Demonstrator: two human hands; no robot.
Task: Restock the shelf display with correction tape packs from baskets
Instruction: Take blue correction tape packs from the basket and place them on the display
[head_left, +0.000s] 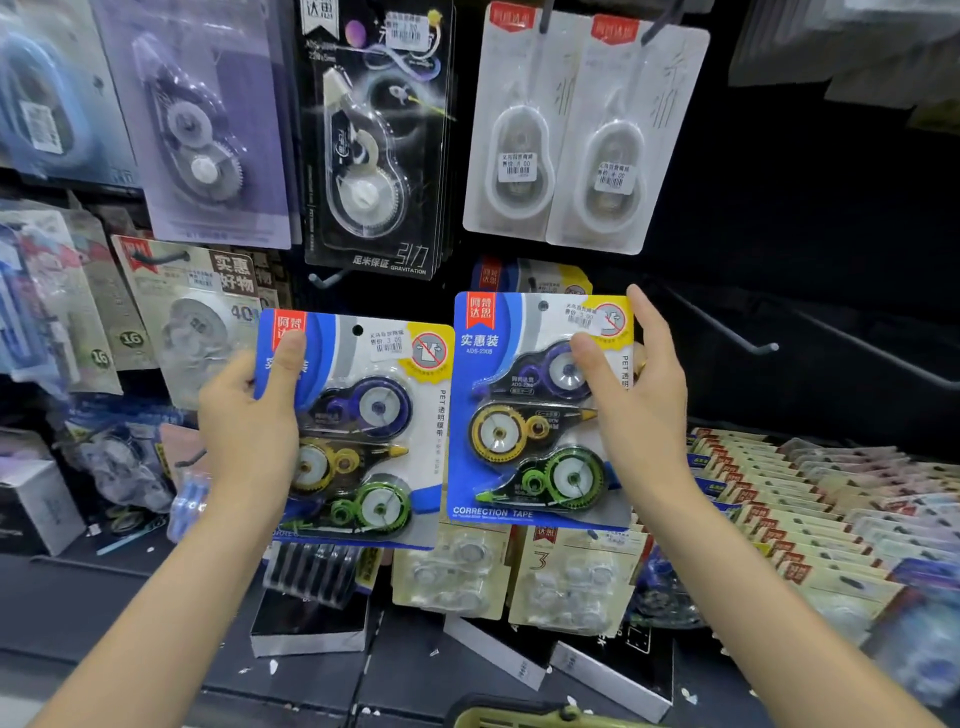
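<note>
Head view: the left hand pinches one blue pack of correction tape, thumb flat on its upper left corner and the other fingers curled behind the card. The right hand grips a second blue pack at its upper right corner, thumb on the front and fingers wrapped round the edge. The two packs are held side by side, nearly touching, in front of the dark display wall. Each holds three dispensers: purple on top, yellow in the middle, green at the bottom. The second pack reads "CORRECTION TAPE" along its foot, "PET" down its right side, and carries a small price sticker. Above the second pack hang two white packs, each with one dispenser and a barcode label. Up and left of it hangs a black pack marked "GRAVITATION". Right of it juts a bare metal hook. Just below it hang two cream packs, one showing a "3".
</note>
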